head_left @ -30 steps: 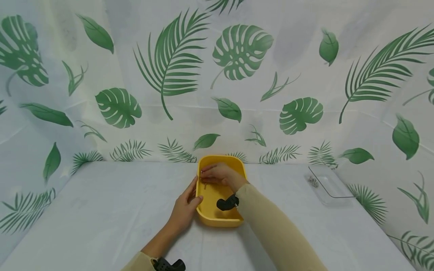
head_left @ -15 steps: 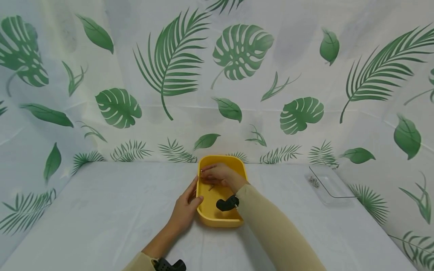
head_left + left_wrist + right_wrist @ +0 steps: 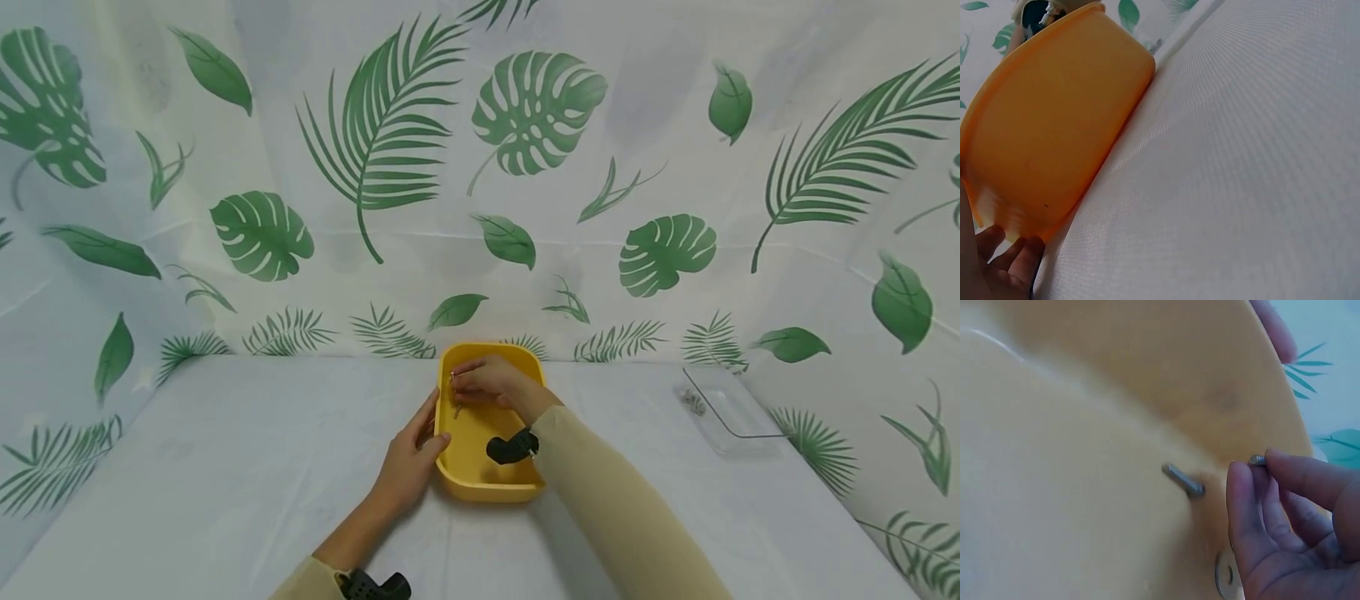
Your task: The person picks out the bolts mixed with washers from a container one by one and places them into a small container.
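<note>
Tub (image 3: 491,494) of yellow colour stands on the bench (image 3: 300,467), in the middle and toward the far edge. The left hand (image 3: 408,457) holds the tub at its left side: the thumb lies over the rim and the other fingers rest outside against the wall, so this hand is apart only as much as the wall between asks. The right hand (image 3: 491,382) is inside the tub, in the far left part, and pinches a small metal pin (image 3: 1257,460) between its fingertips; these are almost together, with just the pin in the gap. Near the same fingertips, and apart from them, a second pin (image 3: 1183,480) is in the tub; whether it lies flat or leans, I cannot tell surely. Just beside the right hand shows a flat metal ring (image 3: 1227,575), partly hidden by this hand.

At the right of the bench, well apart from the tub, is a clear box (image 3: 738,412), with some small grey pieces (image 3: 693,402) at its left end. Both arms wear beige sleeves (image 3: 615,492) and black wrist cameras (image 3: 512,447). Behind the bench hangs a white cloth with green leaves (image 3: 405,125).
</note>
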Demonstrator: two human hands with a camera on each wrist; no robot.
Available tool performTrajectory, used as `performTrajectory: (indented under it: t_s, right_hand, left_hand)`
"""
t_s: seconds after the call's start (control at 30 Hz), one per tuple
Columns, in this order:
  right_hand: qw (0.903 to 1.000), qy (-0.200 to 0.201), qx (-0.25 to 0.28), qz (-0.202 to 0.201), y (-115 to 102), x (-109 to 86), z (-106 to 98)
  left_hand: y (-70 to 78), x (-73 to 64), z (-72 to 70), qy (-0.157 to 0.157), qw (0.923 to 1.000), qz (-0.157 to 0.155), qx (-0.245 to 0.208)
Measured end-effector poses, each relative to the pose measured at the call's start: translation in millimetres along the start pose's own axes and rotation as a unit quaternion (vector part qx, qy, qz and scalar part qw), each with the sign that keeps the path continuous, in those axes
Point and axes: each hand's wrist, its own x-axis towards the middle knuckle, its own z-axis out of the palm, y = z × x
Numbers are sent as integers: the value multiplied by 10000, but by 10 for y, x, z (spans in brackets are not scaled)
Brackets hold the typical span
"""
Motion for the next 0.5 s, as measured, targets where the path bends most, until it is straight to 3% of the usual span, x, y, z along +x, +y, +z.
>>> performTrajectory:
  t_s: [0.5]
  right_hand:
    - [9985, -256, -243, -428, -112, -331, -406]
  left_hand:
    - [-17, -9, 18, 76, 9998, -68, 156]
